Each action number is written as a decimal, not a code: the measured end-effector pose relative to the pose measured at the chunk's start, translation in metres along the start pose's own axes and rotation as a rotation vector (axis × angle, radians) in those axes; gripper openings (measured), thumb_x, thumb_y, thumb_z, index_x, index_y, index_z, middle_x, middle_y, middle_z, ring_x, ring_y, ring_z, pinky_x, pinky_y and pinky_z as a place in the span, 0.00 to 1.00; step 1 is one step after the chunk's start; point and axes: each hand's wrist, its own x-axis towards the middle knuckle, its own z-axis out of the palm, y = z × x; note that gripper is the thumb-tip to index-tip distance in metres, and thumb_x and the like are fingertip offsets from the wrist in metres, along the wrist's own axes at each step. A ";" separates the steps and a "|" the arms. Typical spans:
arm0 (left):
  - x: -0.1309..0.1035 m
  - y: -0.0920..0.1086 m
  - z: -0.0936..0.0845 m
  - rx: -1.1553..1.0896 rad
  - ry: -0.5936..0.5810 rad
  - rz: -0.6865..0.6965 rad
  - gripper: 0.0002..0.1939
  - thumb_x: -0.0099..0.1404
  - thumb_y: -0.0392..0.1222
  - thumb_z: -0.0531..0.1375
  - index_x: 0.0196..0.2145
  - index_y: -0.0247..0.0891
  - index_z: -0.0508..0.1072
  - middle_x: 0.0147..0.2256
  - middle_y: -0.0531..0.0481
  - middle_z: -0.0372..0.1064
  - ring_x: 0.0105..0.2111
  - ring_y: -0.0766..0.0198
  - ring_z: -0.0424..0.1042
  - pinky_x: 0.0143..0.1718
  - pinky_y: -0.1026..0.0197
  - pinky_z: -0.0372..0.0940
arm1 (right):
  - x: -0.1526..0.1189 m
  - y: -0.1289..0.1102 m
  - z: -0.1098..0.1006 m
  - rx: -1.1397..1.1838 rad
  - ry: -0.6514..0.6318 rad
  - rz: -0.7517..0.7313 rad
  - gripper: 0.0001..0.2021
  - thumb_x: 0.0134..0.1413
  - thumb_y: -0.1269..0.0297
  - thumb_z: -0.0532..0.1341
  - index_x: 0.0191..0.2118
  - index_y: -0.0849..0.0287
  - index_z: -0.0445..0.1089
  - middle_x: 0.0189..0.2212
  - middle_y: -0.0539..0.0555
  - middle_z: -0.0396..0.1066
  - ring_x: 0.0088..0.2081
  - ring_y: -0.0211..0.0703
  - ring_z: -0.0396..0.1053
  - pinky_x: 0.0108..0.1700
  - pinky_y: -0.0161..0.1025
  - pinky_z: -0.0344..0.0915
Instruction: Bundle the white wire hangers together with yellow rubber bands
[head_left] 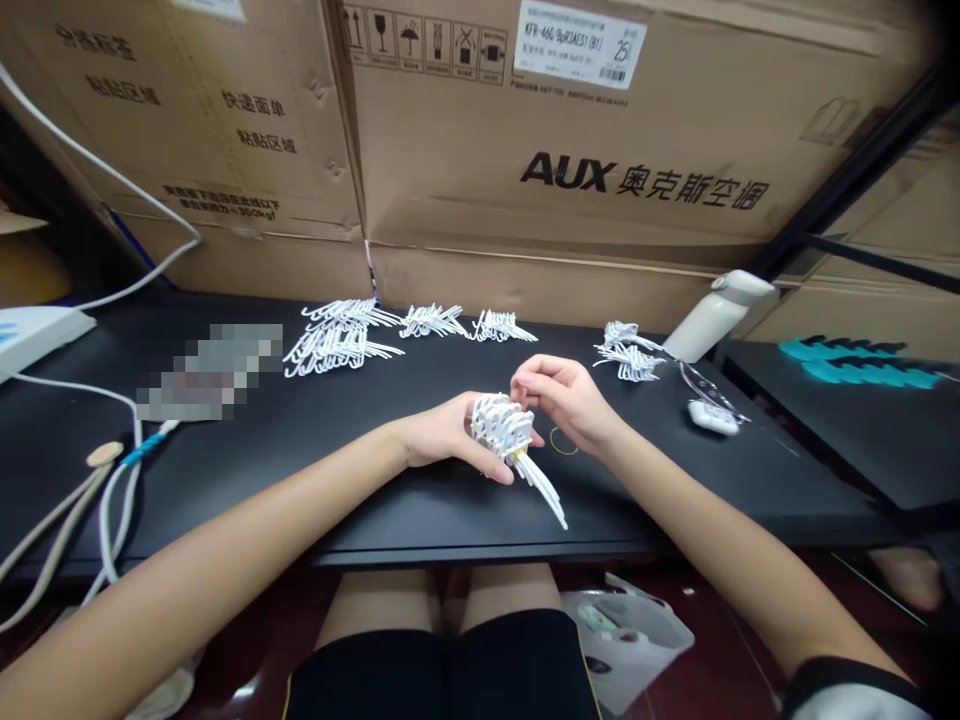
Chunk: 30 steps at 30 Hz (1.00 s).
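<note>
Near the front middle of the black table, my left hand point(457, 432) is wrapped round a bundle of white curled pieces point(501, 424). Their thin straight ends stick out toward the lower right, with something yellow where they come together. My right hand point(566, 400) is at the bundle's upper right, its thumb and index finger pinched together; whatever is between them is too small to make out. Just below my right hand a thin yellow loop point(564, 441) lies on the table point(420, 510).
Piles of similar white pieces point(337, 340) line the table's back, with more point(630, 352) at the right. A white bottle point(718, 315) leans behind a small white object point(713, 418). Cardboard boxes point(570, 130) stand behind. White cables point(135, 470) run at the left.
</note>
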 end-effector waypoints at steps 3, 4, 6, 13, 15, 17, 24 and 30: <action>0.000 -0.001 -0.002 -0.078 -0.014 0.003 0.24 0.42 0.32 0.71 0.40 0.36 0.74 0.36 0.47 0.75 0.33 0.64 0.72 0.35 0.62 0.68 | -0.002 -0.001 -0.002 -0.047 -0.066 -0.101 0.05 0.48 0.64 0.64 0.27 0.59 0.71 0.23 0.49 0.69 0.24 0.34 0.65 0.28 0.35 0.65; -0.001 -0.001 -0.002 -0.104 -0.021 0.012 0.24 0.42 0.32 0.71 0.40 0.36 0.74 0.37 0.47 0.75 0.33 0.64 0.72 0.34 0.63 0.67 | -0.003 -0.003 -0.003 -0.076 -0.084 -0.157 0.04 0.48 0.65 0.64 0.28 0.59 0.71 0.24 0.49 0.69 0.24 0.34 0.65 0.28 0.35 0.65; -0.001 0.000 -0.003 -0.139 -0.023 0.037 0.22 0.44 0.32 0.70 0.39 0.35 0.74 0.35 0.47 0.74 0.31 0.66 0.72 0.32 0.65 0.66 | -0.006 -0.006 -0.004 -0.158 -0.085 -0.306 0.02 0.47 0.68 0.64 0.29 0.58 0.71 0.27 0.49 0.68 0.25 0.34 0.65 0.28 0.36 0.65; -0.003 0.003 -0.004 -0.240 0.125 0.105 0.16 0.42 0.33 0.69 0.32 0.32 0.73 0.27 0.51 0.70 0.27 0.68 0.68 0.31 0.66 0.64 | -0.017 -0.021 0.001 -0.627 -0.165 -0.621 0.07 0.47 0.72 0.64 0.35 0.56 0.74 0.29 0.52 0.67 0.29 0.38 0.66 0.28 0.37 0.65; -0.003 0.002 -0.006 -0.246 0.140 0.093 0.18 0.41 0.33 0.69 0.33 0.33 0.72 0.28 0.51 0.70 0.28 0.68 0.68 0.31 0.66 0.63 | -0.017 -0.023 0.001 -0.694 -0.186 -0.641 0.07 0.49 0.71 0.64 0.36 0.55 0.75 0.29 0.52 0.67 0.30 0.38 0.67 0.29 0.37 0.66; -0.002 0.001 -0.007 -0.250 0.158 0.085 0.18 0.42 0.32 0.69 0.33 0.33 0.72 0.28 0.52 0.69 0.27 0.68 0.67 0.31 0.66 0.63 | -0.016 -0.022 0.000 -0.733 -0.193 -0.671 0.07 0.51 0.71 0.63 0.37 0.56 0.74 0.30 0.53 0.68 0.30 0.38 0.68 0.31 0.37 0.67; -0.001 -0.001 -0.014 -0.230 0.191 0.088 0.15 0.43 0.31 0.69 0.31 0.32 0.71 0.26 0.52 0.68 0.26 0.70 0.67 0.29 0.67 0.62 | -0.012 -0.014 -0.004 -0.856 -0.209 -0.684 0.03 0.56 0.70 0.59 0.37 0.58 0.69 0.32 0.54 0.68 0.33 0.39 0.67 0.34 0.38 0.67; 0.001 0.000 -0.015 -0.258 0.228 0.110 0.19 0.42 0.32 0.69 0.34 0.31 0.72 0.28 0.51 0.70 0.27 0.69 0.68 0.29 0.67 0.62 | -0.012 -0.010 -0.004 -0.938 -0.182 -0.677 0.02 0.59 0.69 0.56 0.37 0.58 0.64 0.32 0.54 0.65 0.32 0.38 0.64 0.33 0.37 0.65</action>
